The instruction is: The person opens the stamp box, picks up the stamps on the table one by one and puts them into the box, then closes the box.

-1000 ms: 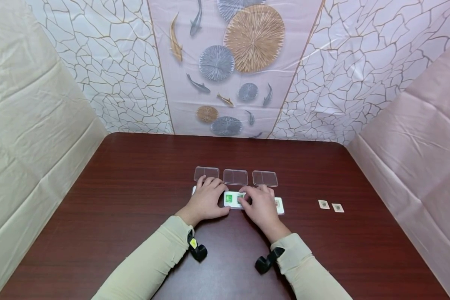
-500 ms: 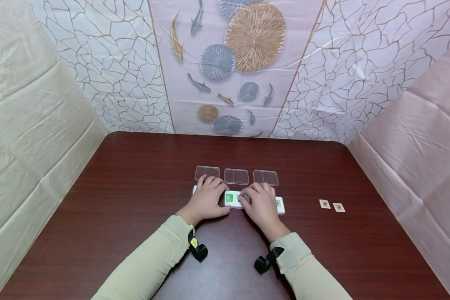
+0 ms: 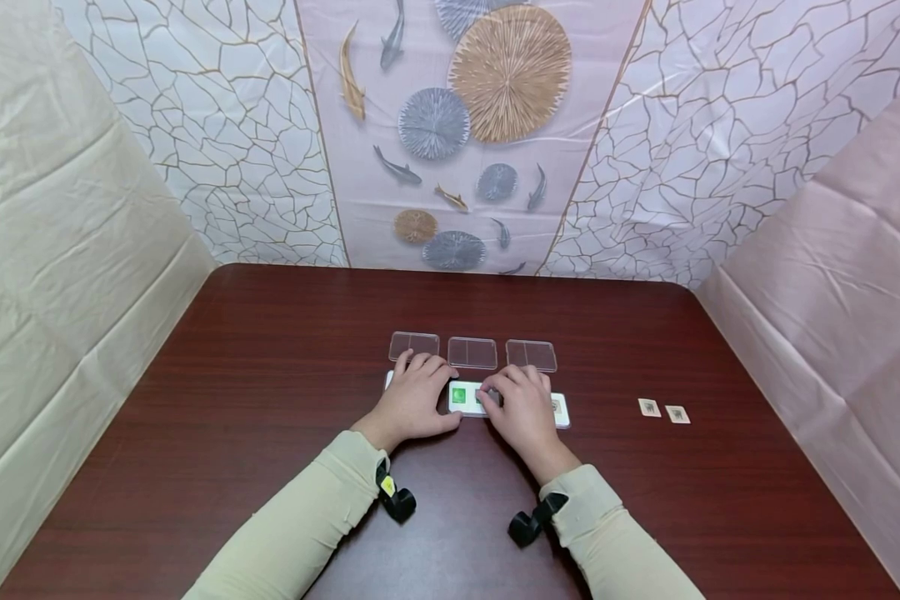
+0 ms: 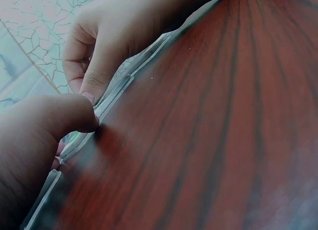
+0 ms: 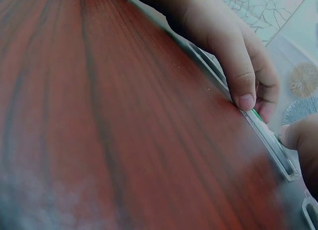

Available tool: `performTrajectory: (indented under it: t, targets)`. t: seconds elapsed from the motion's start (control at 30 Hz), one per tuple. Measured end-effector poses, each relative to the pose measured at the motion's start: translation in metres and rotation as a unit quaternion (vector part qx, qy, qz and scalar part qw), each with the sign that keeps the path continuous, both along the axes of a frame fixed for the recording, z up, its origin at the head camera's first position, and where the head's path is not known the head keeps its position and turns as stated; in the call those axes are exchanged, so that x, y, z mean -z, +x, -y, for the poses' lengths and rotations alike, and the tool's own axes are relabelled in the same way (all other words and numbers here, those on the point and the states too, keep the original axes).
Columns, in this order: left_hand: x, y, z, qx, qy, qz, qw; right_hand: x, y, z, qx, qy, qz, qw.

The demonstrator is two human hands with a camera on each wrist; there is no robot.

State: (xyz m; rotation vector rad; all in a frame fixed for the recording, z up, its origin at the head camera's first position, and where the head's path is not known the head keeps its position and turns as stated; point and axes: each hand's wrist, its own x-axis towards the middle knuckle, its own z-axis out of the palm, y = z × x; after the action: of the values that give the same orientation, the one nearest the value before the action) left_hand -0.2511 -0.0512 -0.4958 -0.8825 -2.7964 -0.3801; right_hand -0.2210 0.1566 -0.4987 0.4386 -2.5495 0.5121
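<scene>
My left hand lies over the left white flat case, hiding most of it. Its thumb and index finger hold the left end of the middle white case, thumb at the near edge. A green square picture shows on that case's left half. With thumb and index finger, my right hand pinches a small greyish square piece at the case's right half; the fingers partly cover it. In the right wrist view the right thumb meets the clear case rim. The right white case is partly covered by this hand.
Three clear lids, left, middle and right, lie in a row behind the cases. Two small square pieces, one beside the other, lie further right on the dark red table. Fabric walls enclose the table.
One second ago a green square showed under the right fingertips; now the greyish piece covers most of it. Both hands have stayed in place over the last half second.
</scene>
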Motion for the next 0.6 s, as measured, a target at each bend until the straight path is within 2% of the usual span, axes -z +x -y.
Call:
performTrajectory:
  t: [0.3, 0.6]
  targets:
    - [-0.0002, -0.0002, -0.0003, 0.002, 0.003, 0.001, 1.0, -0.0003, -0.0005, -0.0004, 0.001, -0.001, 0.004, 1.0]
    - [-0.0024, 0.0009, 0.0068, 0.005, 0.009, -0.005, 0.9999, -0.0018, -0.0007, -0.0017, -0.002, -0.036, -0.034, 0.9988]
